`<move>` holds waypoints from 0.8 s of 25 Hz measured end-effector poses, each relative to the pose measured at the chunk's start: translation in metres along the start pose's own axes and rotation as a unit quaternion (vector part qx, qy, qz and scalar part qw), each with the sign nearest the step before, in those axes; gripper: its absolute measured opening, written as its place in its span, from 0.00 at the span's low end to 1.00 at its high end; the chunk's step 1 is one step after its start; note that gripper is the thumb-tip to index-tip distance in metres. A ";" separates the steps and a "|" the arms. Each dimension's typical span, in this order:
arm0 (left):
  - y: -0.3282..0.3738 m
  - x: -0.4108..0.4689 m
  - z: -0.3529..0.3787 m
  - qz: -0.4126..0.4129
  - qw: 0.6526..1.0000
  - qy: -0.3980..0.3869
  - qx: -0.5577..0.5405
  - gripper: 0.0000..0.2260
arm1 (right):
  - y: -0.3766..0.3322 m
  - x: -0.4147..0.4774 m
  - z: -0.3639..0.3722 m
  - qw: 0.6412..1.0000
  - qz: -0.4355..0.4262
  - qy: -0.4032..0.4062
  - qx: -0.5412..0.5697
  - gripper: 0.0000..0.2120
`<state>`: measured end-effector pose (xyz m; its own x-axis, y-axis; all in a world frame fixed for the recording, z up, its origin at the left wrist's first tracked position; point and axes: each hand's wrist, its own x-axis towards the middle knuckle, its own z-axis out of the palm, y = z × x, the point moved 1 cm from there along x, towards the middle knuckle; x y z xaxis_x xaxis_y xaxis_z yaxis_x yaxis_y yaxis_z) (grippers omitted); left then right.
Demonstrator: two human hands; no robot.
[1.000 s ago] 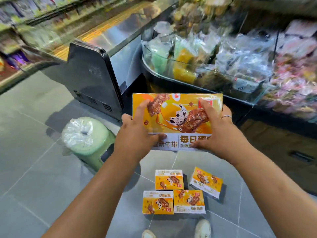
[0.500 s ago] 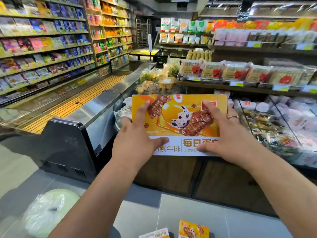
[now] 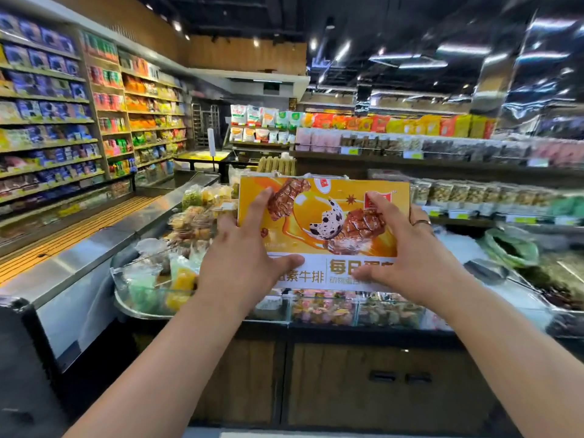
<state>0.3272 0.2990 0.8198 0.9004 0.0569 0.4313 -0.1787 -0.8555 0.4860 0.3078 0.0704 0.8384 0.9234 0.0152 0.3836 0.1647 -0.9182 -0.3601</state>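
We hold the box (image 3: 319, 229) up above the glass counter (image 3: 347, 311); our left hand (image 3: 243, 267) and right hand (image 3: 410, 263) grip its ends, fingers spread across the front, thumbs pressing the white strip.

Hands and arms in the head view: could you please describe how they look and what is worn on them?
The left arm and right arm are bare, with no sleeves, watch or bracelet in view. The left hand shows nothing worn. The right hand wears one thin ring.
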 end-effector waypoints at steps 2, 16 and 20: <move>0.049 -0.002 0.024 0.020 1.000 -0.015 -0.016 0.48 | 0.043 -0.008 -0.030 1.000 0.024 0.005 -0.009 0.53; 0.287 0.053 0.211 0.190 0.972 -0.120 -0.075 0.48 | 0.291 -0.024 -0.140 0.973 0.212 0.080 -0.053 0.51; 0.336 0.083 0.272 0.265 0.944 -0.167 -0.104 0.48 | 0.341 -0.025 -0.142 0.949 0.286 0.118 -0.057 0.49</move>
<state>0.4495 -0.1232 0.8123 0.7313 -0.5457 0.4091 -0.6819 -0.5974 0.4220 0.2914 -0.2996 0.8270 0.7452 -0.5756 0.3367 -0.3917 -0.7865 -0.4775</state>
